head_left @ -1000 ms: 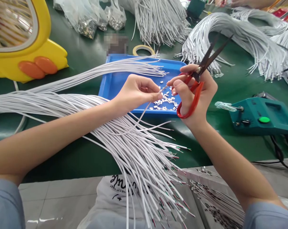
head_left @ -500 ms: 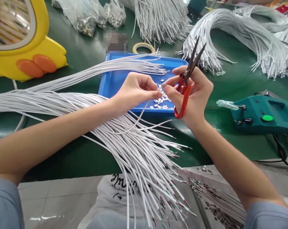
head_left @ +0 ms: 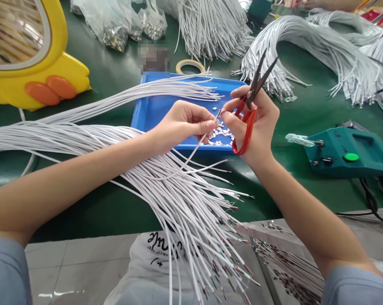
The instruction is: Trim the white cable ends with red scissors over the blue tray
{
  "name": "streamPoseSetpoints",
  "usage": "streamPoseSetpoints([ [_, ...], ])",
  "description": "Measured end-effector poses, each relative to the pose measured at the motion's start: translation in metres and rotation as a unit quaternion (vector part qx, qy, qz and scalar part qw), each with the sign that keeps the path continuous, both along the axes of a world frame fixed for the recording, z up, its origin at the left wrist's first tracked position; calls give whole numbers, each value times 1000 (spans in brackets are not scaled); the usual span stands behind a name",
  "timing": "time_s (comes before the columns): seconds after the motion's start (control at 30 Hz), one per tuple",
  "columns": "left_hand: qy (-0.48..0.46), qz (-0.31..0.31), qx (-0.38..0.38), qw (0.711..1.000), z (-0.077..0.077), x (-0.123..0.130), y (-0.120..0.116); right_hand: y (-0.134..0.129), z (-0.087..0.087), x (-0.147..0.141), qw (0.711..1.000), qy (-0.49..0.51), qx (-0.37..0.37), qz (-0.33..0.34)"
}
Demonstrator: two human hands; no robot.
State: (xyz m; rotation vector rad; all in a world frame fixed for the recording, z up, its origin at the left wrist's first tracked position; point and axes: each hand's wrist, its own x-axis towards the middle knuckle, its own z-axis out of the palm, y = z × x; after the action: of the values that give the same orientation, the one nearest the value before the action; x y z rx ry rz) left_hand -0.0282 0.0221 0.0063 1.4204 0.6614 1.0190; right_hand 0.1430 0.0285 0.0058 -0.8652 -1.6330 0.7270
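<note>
Between the thumb and fingers of my left hand [head_left: 191,123] is the end of one white cable [head_left: 196,149], with a reddish inner wire showing at its tip. My right hand [head_left: 255,120] has red-handled scissors [head_left: 249,129] hooked over its fingers, the dark blades parted and pointing up, away from the cable. Its thumb and forefinger are close to the cable's tip; whether they touch it I cannot tell. Below both hands sits a blue tray [head_left: 153,110] with small white scraps [head_left: 222,134] in it. A thick bundle of white cables [head_left: 166,182] passes under my left forearm.
A thinner cable bundle [head_left: 166,90] lies across the tray. Behind are a tape roll [head_left: 190,62], bags of small metal parts [head_left: 115,31] and more cable bundles [head_left: 293,34]. A yellow fan [head_left: 67,72] stands left, a teal machine [head_left: 350,148] right. At the top right part of another person's arm [head_left: 331,4] shows.
My left hand has turned slightly, and the cable's end now points up with its reddish wire visible. The right thumb and forefinger have shifted at the tip. Another person's arm has appeared at the top right.
</note>
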Motion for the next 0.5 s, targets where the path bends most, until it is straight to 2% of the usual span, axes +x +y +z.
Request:
streamPoseSetpoints([
  [0.13, 10, -1, -24, 1000, 3, 1, -3, 11, -8, 4, 999, -2, -9, -43],
  [0.27, 23, 25, -40, 999, 4, 2, -3, 29, -25, 15, 995, -18, -1, -102],
  [0.37, 5, 28, -58, 998, 3, 2, -1, 40, -36, 24, 994, -7, -2, -109],
  [0.5, -39, -46, -99, 993, 14, 4, -7, 43, -36, 26, 992, 42, -15, -121],
])
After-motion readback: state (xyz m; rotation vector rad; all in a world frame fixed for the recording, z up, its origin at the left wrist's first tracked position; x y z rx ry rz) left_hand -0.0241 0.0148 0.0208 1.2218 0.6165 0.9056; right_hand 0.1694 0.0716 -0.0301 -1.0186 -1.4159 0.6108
